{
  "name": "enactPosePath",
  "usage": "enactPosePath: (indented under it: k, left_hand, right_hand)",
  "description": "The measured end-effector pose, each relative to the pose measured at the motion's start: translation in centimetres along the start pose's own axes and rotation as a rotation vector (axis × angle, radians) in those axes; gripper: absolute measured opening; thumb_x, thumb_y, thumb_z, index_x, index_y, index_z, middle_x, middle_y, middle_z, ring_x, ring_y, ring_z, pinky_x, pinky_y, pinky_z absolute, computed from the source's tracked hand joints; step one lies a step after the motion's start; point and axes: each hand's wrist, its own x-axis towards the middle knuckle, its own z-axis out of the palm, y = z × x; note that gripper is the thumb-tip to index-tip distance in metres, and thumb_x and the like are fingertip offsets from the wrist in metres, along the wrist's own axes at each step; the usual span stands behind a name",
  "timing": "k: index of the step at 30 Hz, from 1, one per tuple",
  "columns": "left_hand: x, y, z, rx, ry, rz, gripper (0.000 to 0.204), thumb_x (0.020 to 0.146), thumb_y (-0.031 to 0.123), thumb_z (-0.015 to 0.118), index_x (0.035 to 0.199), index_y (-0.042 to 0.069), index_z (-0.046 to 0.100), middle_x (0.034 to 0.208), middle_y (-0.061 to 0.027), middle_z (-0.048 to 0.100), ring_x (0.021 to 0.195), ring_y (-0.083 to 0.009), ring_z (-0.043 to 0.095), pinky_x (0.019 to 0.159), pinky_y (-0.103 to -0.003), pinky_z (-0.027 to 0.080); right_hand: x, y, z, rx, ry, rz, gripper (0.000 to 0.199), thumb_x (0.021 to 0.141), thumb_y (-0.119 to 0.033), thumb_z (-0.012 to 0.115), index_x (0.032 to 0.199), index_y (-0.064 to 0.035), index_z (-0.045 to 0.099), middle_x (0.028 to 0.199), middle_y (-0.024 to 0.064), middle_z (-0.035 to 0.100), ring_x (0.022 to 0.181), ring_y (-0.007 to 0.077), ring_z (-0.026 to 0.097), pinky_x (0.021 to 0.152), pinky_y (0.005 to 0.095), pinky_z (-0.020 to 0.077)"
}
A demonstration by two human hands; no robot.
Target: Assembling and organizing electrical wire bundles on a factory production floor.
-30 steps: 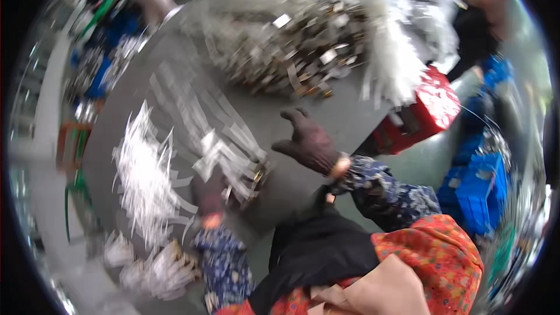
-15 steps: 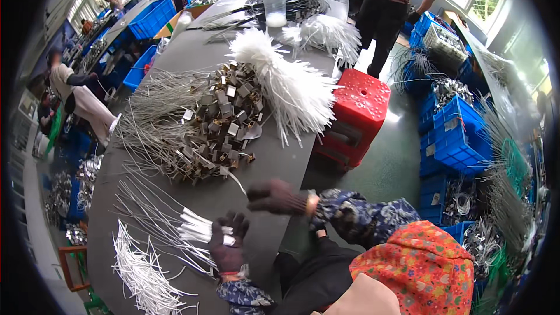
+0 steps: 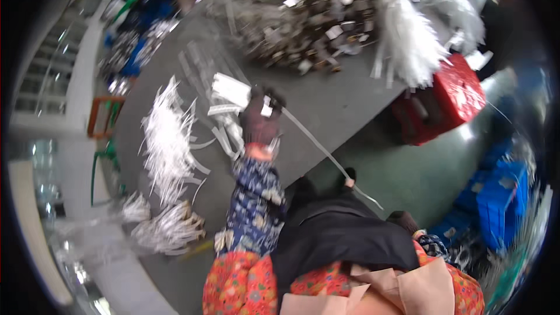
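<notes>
Grey tabletop [image 3: 344, 104] spreads across the blurred view, with green floor [image 3: 382, 166] showing past its edge and, to the right, a blue crate [image 3: 503, 204] and a red stool [image 3: 449, 102]. Toward the far side lies a heap of small metal blocks [image 3: 315, 32], next to a thick white bundle of strands [image 3: 408, 35]; nearer, on the left, is a loose pile of white strips [image 3: 168, 140]. Of the gloved hands, the left hand [image 3: 261, 123] looks curled closed beside some flat white pieces [image 3: 230, 90], gripping a pale strand [image 3: 315, 142] that runs from it past the tabletop's edge, over the floor. The right hand [image 3: 402, 220] is low by the clothing, near the strand's free end (how far it is open, or whether it holds anything, I cannot tell). Good handling, I judge, means a firm but light pinch near the small white piece [image 3: 266, 107] at the left glove, the strand kept straight and unkinked.
</notes>
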Motion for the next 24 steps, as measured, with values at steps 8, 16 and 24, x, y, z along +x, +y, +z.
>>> enactPosePath:
  k: [8,16,24]
  left_hand:
    - [-2.3,6.2,0.3,0.131,0.045,0.314,0.021,0.092,0.021,0.062,0.1,0.002,0.061,0.088,-0.0085,0.064,0.075,-0.0208,0.062,0.067,-0.036,0.054]
    - [-3.2,7.3,1.2,0.24,0.16,0.338,0.025,0.094,0.026,0.058,0.103,0.003,0.062,0.086,-0.0075,0.064,0.069,-0.0184,0.061,0.063,-0.034,0.053]
    - [-8.9,-2.9,-2.8,0.963,-0.539,0.156,0.023,0.095,0.013,0.055,0.113,0.001,0.062,0.094,-0.0111,0.067,0.09,-0.02,0.065,0.08,-0.035,0.053]
  right_hand:
    - [2.7,-0.6,-1.0,-0.032,0.076,0.096,0.031,0.079,-0.032,0.066,0.094,-0.0051,0.07,0.074,0.0089,0.067,0.065,0.0189,0.062,0.064,0.0338,0.0479]
    - [1.7,-3.2,-1.7,-0.017,0.068,0.14,0.028,0.078,-0.028,0.068,0.091,-0.004,0.069,0.074,0.0075,0.066,0.064,0.0177,0.061,0.063,0.0327,0.0477]
    - [2.7,-5.1,-0.8,0.151,-0.082,-0.035,0.022,0.078,-0.023,0.068,0.089,-0.0042,0.069,0.078,0.0068,0.067,0.069,0.0158,0.061,0.064,0.0315,0.0481]
